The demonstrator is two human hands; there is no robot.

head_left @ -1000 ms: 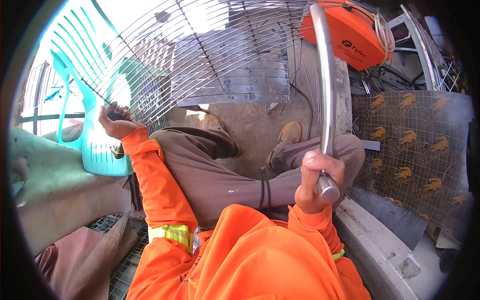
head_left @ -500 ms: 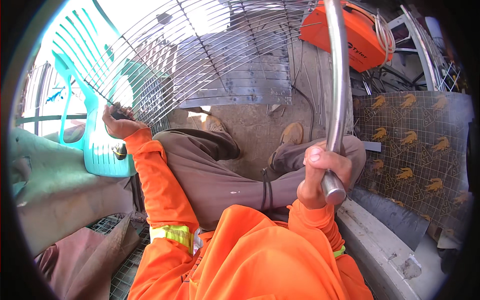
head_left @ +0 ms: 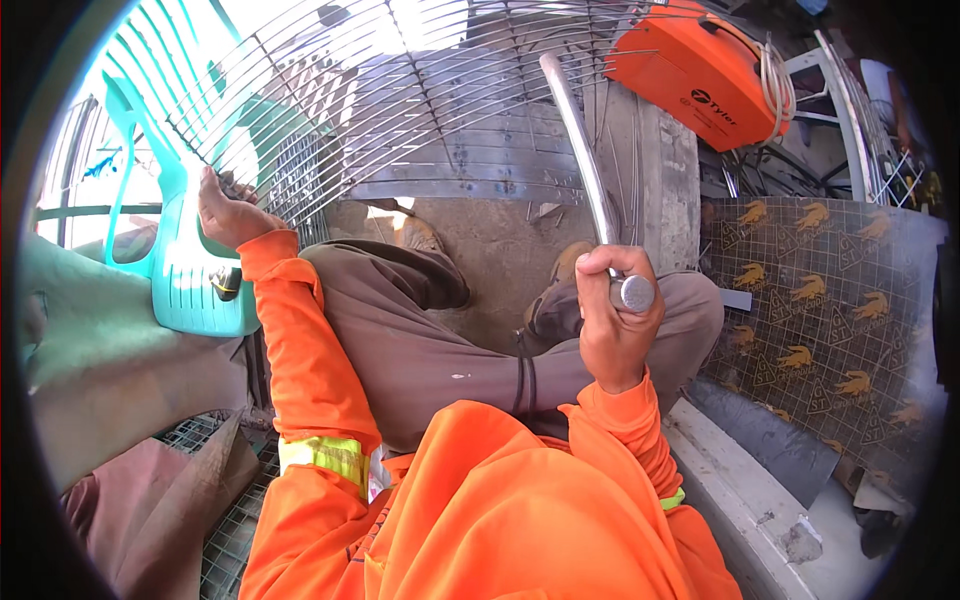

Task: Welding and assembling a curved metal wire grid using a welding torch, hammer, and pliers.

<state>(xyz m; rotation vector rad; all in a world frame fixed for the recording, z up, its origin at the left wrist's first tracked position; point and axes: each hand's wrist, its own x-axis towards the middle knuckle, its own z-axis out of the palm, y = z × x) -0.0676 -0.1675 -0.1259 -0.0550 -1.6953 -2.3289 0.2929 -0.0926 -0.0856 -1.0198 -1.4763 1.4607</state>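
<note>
My right hand (head_left: 610,335) is wrapped round the lower end of a smooth, slightly bent metal bar (head_left: 578,135). The bar's round end faces up out of the fist, and its far end reaches over the edge of a wire grid (head_left: 420,95) made of long thin rods and thicker cross rods. At the grid's near left corner, my left hand (head_left: 232,210) is closed with the palm up around the rod ends. Its fingers are partly hidden there, beside a turquoise plastic chair (head_left: 205,300).
A metal sheet (head_left: 470,175) lies beyond my feet under the grid. An orange machine (head_left: 700,75) with a coiled cable stands at the far right. A dark patterned board (head_left: 820,300) leans on the right, near a pale beam (head_left: 725,480). Brownish cloth (head_left: 185,500) lies lower left.
The bar has swung away from me and to the left, its far end dropping toward the grid. My right hand has shifted slightly left, while my left hand keeps its hold on the grid.
</note>
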